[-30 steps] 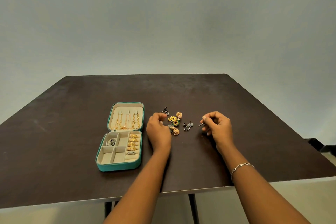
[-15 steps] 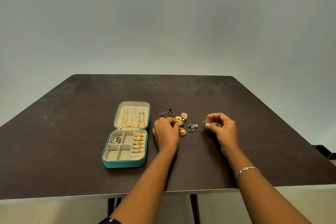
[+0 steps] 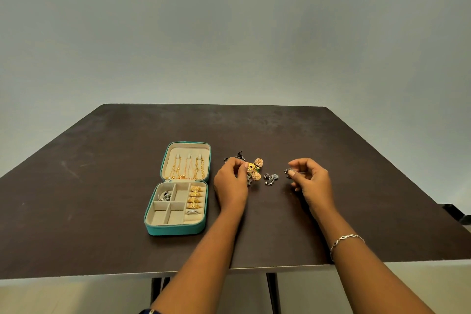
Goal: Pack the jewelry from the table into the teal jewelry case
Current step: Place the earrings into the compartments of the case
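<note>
The teal jewelry case lies open on the dark table, gold chains in its lid, gold rings in the right column and a dark earring in the top-left compartment. To its right sits a small pile of earrings: a sunflower piece, gold domed pieces and dark silver studs. My left hand has its fingertips on the left side of the pile and pinches a piece there. My right hand pinches a small dark earring just above the table.
Another dark stud pair lies behind my left hand. The table's front edge runs close to me. A bracelet sits on my right wrist. A dark object shows past the table's right edge.
My left hand moved from beside the pile to its left edge and closed its fingertips on a piece. My right hand kept its pinch on the dark earring.
</note>
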`<state>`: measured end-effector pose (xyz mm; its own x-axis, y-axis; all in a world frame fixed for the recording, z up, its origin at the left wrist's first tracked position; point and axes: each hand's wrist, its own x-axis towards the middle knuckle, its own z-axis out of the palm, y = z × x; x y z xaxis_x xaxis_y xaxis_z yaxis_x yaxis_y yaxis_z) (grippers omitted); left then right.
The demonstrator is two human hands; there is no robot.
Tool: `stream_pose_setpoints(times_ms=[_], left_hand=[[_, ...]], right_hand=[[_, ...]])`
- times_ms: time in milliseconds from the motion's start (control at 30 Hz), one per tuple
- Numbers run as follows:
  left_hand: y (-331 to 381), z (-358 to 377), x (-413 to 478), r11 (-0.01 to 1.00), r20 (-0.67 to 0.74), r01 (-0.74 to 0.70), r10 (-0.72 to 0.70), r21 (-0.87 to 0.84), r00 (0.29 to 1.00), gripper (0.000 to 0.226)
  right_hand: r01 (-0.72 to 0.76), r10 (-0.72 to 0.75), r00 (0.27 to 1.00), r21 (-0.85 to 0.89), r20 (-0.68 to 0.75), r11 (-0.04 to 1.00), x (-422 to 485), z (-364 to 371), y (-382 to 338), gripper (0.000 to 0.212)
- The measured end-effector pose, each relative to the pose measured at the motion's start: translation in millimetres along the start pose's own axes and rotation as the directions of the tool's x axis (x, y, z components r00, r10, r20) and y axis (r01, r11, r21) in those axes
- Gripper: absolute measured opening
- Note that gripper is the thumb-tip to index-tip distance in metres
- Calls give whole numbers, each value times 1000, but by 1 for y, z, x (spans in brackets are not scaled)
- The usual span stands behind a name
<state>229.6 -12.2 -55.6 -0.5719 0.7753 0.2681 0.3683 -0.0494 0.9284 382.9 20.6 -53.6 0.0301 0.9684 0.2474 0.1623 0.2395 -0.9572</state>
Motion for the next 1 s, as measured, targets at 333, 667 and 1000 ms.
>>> stream_pose_setpoints(times_ms=[333, 667, 1000], left_hand=[[0, 0, -1, 1000, 87, 14, -12, -24, 996, 15], [-4, -7, -10, 993, 95, -5, -6, 115, 995, 32], [-2, -9, -11, 989, 149, -26, 4, 146, 989, 27]], right_hand=[[13, -13, 1000, -25, 8, 1000, 0, 0, 0, 25], [74, -73, 997, -35, 29, 997, 2, 0, 3, 27], [45, -46, 997, 11, 68, 999, 3, 0, 3, 22]])
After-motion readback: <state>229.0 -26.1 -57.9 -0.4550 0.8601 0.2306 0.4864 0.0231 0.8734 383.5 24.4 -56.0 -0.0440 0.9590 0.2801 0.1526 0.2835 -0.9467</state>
